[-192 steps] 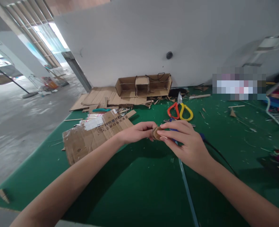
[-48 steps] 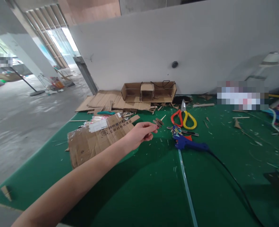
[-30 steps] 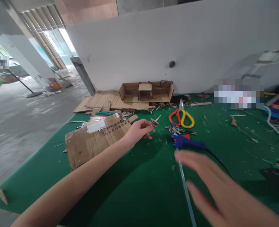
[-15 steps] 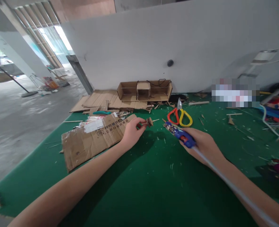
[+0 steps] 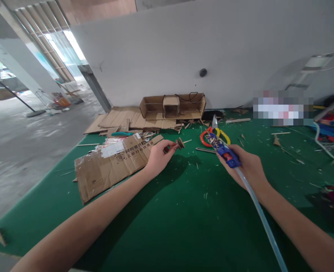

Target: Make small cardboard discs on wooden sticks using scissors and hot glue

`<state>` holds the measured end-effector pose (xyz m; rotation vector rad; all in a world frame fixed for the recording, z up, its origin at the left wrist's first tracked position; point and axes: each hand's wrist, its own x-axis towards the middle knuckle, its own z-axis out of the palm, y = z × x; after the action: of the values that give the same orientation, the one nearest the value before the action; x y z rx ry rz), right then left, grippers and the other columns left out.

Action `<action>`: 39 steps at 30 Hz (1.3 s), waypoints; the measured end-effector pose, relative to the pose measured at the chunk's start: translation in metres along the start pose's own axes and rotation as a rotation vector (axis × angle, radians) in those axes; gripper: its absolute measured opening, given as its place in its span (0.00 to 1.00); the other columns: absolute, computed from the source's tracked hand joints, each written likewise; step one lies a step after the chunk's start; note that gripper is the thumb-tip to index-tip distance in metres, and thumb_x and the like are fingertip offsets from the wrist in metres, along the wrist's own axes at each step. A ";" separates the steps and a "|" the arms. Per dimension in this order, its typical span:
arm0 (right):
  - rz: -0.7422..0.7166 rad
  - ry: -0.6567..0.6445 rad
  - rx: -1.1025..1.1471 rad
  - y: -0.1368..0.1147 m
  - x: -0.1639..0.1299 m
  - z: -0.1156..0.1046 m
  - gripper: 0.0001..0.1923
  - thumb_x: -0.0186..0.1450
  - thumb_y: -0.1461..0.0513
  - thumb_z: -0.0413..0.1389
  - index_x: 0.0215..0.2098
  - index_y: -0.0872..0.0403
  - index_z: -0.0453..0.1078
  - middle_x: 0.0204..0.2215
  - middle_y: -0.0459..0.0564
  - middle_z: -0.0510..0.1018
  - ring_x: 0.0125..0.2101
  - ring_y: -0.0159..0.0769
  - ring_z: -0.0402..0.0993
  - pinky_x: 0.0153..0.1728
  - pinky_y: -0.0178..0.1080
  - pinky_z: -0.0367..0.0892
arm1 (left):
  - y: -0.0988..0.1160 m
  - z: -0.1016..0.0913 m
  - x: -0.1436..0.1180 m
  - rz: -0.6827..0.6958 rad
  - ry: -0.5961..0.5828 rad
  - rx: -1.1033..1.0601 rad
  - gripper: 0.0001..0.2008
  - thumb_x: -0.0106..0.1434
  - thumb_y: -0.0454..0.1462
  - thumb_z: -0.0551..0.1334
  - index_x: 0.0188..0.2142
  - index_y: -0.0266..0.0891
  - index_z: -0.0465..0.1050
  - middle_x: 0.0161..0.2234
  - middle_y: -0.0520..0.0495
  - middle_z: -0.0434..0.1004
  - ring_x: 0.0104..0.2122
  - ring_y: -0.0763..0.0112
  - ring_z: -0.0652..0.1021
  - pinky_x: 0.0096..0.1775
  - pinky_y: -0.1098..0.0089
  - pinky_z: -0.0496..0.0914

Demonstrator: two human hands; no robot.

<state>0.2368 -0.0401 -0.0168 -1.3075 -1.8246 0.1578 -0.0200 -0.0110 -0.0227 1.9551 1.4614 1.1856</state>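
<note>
Left hand (image 5: 157, 158) pinches a small cardboard piece on a stick (image 5: 179, 143) between thumb and fingertips, held just above the green table (image 5: 167, 226), right of a flattened cardboard sheet (image 5: 113, 162). Right hand (image 5: 247, 168) is closed around a blue glue gun (image 5: 225, 151), nozzle pointing far-left, toward the cardboard piece but apart from it. A clear glue stick (image 5: 260, 217) trails from the gun's back end toward the near edge, along the right forearm. Scissors (image 5: 212, 134) with red and yellow handles lie just beyond the gun's nozzle, partly hidden by it. An open cardboard box (image 5: 172, 105) stands against the far wall, flat cardboard pieces to its left. Small scraps are scattered over the table.
</note>
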 end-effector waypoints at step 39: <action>0.527 -0.189 0.610 -0.032 -0.011 0.027 0.16 0.52 0.57 0.63 0.39 0.49 0.73 0.35 0.47 0.80 0.33 0.40 0.76 0.27 0.41 0.73 | 0.039 0.009 -0.011 -0.016 -0.481 -0.155 0.11 0.61 0.40 0.57 0.30 0.35 0.71 0.26 0.52 0.67 0.19 0.79 0.68 0.22 0.75 0.62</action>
<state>0.1960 -0.0532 -0.0228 -1.3094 -1.3655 1.0631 0.0079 -0.0339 -0.0026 1.9397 1.0986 0.7243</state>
